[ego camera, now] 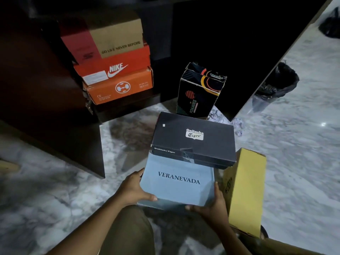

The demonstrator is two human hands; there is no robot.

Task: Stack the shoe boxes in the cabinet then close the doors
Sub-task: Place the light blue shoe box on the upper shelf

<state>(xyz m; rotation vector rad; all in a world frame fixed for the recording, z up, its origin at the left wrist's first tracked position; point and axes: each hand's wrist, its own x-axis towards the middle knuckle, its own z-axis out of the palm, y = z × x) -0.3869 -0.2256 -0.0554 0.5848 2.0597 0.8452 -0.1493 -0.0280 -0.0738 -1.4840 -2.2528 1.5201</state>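
Your left hand (136, 189) and right hand (211, 205) grip the blue box (176, 183) at nine and four o'clock; it is likely light, stiff cardboard

We have both arms in shot now, bare from the frame's edge to the wrist: left forearm (95, 223), right forearm (233, 236). The left grip (134, 188) and right grip (211, 201) are uncovered too. Below, plain olive-brown cloth (128, 232) covers a leg (trousers or shorts, we cannot tell in this dim light), and the same drab fabric shows bottom right.
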